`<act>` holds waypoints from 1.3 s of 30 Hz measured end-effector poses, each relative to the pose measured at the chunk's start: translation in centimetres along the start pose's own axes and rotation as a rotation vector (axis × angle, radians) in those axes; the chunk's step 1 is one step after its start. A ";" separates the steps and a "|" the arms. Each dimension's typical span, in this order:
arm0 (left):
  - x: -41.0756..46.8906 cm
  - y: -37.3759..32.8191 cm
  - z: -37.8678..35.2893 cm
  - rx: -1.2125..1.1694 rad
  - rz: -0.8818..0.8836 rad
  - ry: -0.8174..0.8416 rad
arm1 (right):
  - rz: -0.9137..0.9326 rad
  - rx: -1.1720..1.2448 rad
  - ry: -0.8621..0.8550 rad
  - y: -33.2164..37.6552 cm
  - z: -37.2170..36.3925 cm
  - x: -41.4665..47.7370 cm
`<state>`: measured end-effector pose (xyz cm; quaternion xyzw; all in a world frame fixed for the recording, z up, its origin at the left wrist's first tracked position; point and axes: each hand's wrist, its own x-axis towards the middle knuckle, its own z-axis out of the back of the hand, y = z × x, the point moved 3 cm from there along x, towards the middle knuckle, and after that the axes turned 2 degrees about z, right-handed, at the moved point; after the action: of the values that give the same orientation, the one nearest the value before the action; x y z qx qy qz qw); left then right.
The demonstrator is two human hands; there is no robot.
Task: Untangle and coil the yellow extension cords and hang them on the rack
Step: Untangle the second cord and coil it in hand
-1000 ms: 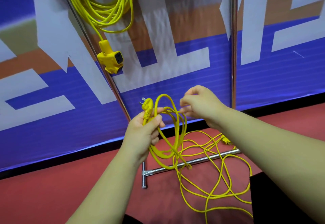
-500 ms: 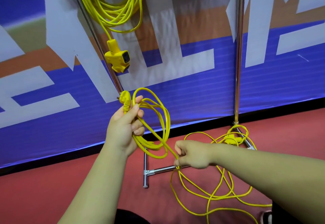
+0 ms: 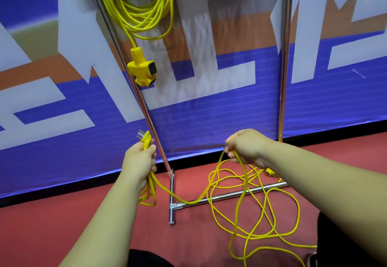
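Two hands on one thin yellow extension cord point(image 3: 244, 174). Left hand point(image 3: 139, 162), just left of the chrome tube rack's point(image 3: 134, 86) slanted post, fingers curled round a few loops, pronged plug point(image 3: 145, 139) sticking up. Coiled yellow cord point(image 3: 142, 11) hangs at rack top. Right hand point(image 3: 245, 147), between the posts, pinches one strand; the rest lies tangled over the rack's base bar.

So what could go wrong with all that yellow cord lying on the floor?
1. The loose cord lies in crossing loops; if the right hand pulls fast, they might tighten into a knot.
2. It crosses the rack's base bar and could snag there.
3. The left hand grips the plug and a small coil; loops might slip out.
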<state>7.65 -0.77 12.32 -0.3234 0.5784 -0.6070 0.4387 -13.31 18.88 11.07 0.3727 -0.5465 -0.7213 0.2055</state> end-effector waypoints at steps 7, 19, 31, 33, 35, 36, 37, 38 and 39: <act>-3.1 -1.5 -3.4 -0.200 0.040 0.261 | 0.153 -0.104 0.025 2.7 0.0 -1.3; -5.3 -1.7 -6.6 -0.302 0.063 0.416 | 0.257 0.100 -0.004 4.4 0.5 -1.1; -5.0 -1.5 -8.1 -0.486 0.096 0.249 | 0.607 -0.138 0.232 5.9 -2.3 -4.1; -4.5 -1.2 -8.1 -0.506 0.116 0.235 | 0.617 -0.160 0.260 5.7 -2.7 -4.5; -4.2 -1.1 -8.3 -0.554 0.132 0.272 | 0.629 -0.186 0.292 5.3 -3.3 -4.6; -4.1 -1.1 -8.3 -0.580 0.129 0.277 | 0.642 -0.210 0.303 5.0 -3.5 -4.6; -4.0 -1.3 -8.2 -0.598 0.116 0.258 | 0.650 -0.230 0.311 4.9 -3.7 -4.6; -4.0 -1.6 -8.0 -0.611 0.098 0.226 | 0.645 -0.228 0.333 4.6 -3.9 -4.7; -4.0 -2.1 -7.7 -0.629 0.076 0.194 | 0.624 -0.201 0.371 4.3 -4.0 -4.6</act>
<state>1.96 5.98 13.89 -0.3619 0.7881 -0.4101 0.2825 -7.77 18.23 16.04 0.2904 -0.5138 -0.5942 0.5464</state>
